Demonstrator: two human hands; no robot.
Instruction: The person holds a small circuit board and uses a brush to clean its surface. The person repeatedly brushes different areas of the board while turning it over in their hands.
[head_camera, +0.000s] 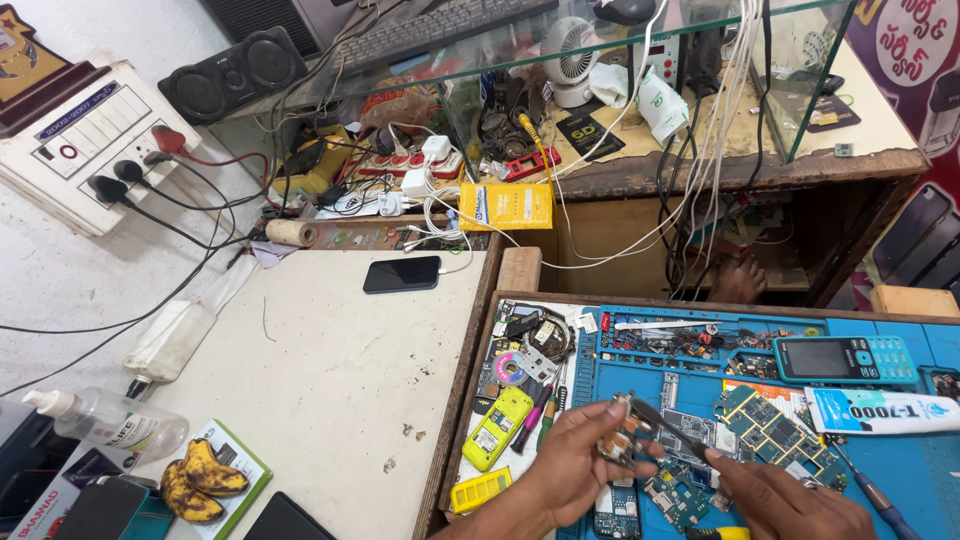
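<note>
Part in hand: small phone part (622, 432), metal and board, held just above the blue mat (900, 470), near its lower left area.
Left hand (572, 468): grip closed on the part, thumb and fingers pinching its edges from below and from the left.
Right hand (790, 500): grip closed on thin tweezers (668, 424); tips lie on the part, just right of the left grip.
Under the grips: loose green circuit boards (765, 425) and a stripped handset (617, 508) lie directly below and right of the hands, nearly touching.
Left of the left grip: yellow phone (496, 428), yellow battery cover (480, 490), pens.
Beyond the grips: teal keypad phone (845, 358), white glue tube (880, 410), tray slots of screws.
Far left: white desk (320, 380) with black smartphone (401, 273), spray bottle (105, 420), bananas (195, 478).
Risk, slip: tweezer tips on a hand-held part could skid and scratch the board; no firm rest under it.
Risk, drop: a loose pinch would let the part fall among look-alike boards.
Risk, loss: tiny pieces could flick into the clutter.
</note>
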